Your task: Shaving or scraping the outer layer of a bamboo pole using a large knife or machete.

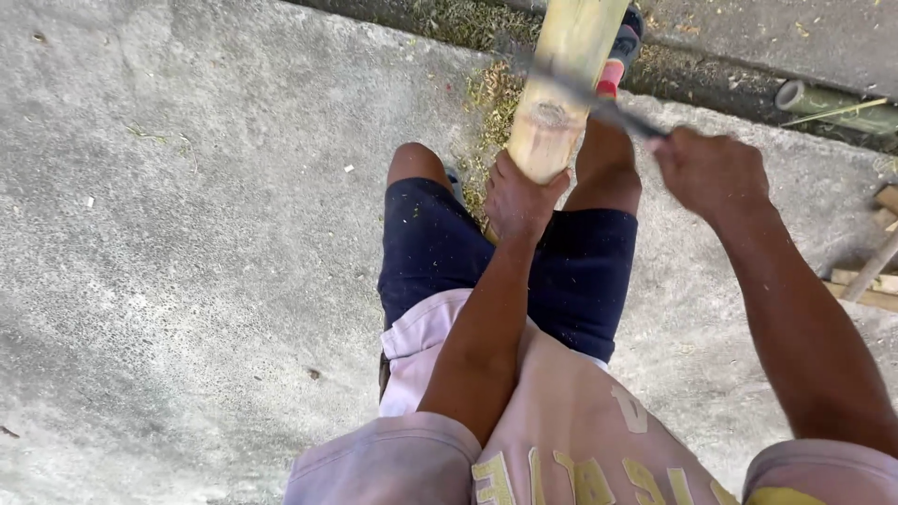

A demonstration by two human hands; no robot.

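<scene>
The bamboo pole (pixel 561 84) stands over grey concrete ground (pixel 187 234) outdoors; the left hand (pixel 519 201) grips its lower end, the right hand (pixel 711 173) clamps a blade (pixel 599 101) across it.

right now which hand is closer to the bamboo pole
Left. The left hand grips the bamboo pole at its lower end; the right hand is off to its right, holding a blade across it.
</scene>
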